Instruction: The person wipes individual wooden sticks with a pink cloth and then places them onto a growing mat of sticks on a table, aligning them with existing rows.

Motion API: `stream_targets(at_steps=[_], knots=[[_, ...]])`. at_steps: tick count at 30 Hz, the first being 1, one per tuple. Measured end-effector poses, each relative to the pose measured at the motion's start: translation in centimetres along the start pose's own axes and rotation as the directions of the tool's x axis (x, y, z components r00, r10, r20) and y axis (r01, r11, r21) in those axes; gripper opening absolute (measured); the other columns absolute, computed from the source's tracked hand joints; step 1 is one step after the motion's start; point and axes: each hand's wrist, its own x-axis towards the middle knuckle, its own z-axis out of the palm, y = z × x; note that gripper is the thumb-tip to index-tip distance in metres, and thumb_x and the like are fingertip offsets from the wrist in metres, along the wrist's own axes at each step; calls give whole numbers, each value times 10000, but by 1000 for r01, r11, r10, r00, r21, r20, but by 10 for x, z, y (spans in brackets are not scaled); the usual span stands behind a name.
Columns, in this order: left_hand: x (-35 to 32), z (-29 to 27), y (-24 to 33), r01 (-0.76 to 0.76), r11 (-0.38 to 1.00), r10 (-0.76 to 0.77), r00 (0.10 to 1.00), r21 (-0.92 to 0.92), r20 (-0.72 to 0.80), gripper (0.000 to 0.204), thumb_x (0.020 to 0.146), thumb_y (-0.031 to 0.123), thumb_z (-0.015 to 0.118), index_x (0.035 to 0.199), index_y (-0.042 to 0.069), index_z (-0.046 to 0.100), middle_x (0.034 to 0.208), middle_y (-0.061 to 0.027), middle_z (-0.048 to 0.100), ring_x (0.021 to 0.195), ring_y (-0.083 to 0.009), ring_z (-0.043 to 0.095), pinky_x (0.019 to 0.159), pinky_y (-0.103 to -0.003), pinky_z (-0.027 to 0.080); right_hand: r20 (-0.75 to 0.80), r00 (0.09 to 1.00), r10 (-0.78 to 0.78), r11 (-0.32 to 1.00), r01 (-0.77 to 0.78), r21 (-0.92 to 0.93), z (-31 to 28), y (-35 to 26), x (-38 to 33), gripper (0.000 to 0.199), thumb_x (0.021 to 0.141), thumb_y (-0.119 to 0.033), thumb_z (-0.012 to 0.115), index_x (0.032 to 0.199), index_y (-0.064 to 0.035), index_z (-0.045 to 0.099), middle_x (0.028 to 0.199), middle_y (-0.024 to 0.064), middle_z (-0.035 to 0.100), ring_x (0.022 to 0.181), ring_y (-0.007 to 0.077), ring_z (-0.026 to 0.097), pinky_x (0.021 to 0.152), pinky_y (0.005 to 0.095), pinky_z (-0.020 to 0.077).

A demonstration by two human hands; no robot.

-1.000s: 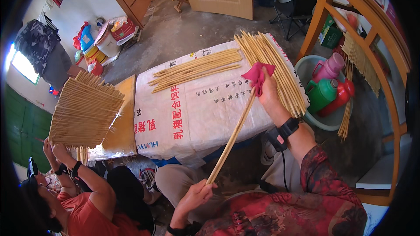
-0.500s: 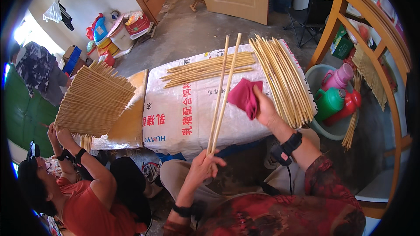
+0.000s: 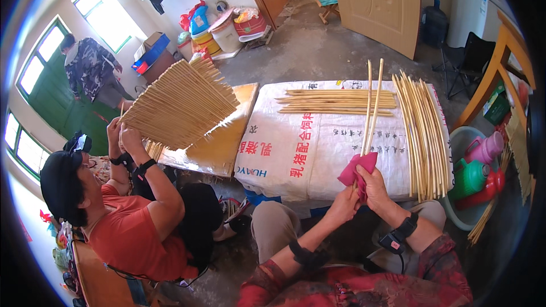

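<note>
A seated co-worker (image 3: 122, 216) lifts a fan of bamboo sticks (image 3: 179, 105). At centre, the left hand (image 3: 344, 204) and right hand (image 3: 375, 185), fingers pinching a pink cloth (image 3: 358, 167), grip two upright sticks (image 3: 371, 105) above the sack-covered tabletop (image 3: 307, 148), beside a stick bundle (image 3: 424, 131).

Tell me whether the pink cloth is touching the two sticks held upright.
Touching. The head view shows the pink cloth wrapped around the lower part of the two sticks, gripped by the right hand and left hand.
</note>
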Motion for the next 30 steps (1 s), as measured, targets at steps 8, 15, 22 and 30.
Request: stream_targets(at_steps=[8, 15, 22, 30], knots=[[-25, -6, -4, 75, 997, -70, 986, -27, 151, 197, 885, 270, 358, 854, 93, 439, 519, 37, 340, 376, -53, 303, 322, -204, 248, -87, 994, -72, 991, 81, 105, -15, -31, 38, 170, 811, -235, 536, 784, -72, 495, 497, -22, 405, 348, 85, 373, 283, 224, 270], [-131, -73, -12, 97, 972, -138, 974, 215, 183, 134, 871, 188, 431, 828, 73, 483, 565, 54, 377, 483, -30, 354, 414, -180, 282, -248, 944, -216, 915, 285, 287, -71, -79, 84, 250, 809, -264, 536, 904, -34, 516, 680, 59, 532, 485, 150, 487, 469, 277, 475], [-180, -123, -12, 144, 968, -177, 973, 208, 148, 182, 877, 205, 407, 894, 39, 480, 568, 32, 408, 445, -43, 365, 390, -177, 295, -197, 963, -182, 854, 254, 455, -167, -105, 88, 316, 832, -336, 477, 958, -52, 533, 670, 28, 522, 450, 90, 443, 320, 153, 283], [-110, -91, 21, 63, 987, -58, 998, -149, 37, 209, 886, 205, 370, 873, 10, 444, 530, -34, 419, 355, -86, 366, 335, -197, 308, 65, 963, -263, 862, 265, -433, -29, -84, 7, 294, 785, -298, 577, 868, -17, 565, 752, 17, 588, 595, 89, 532, 575, 231, 443]])
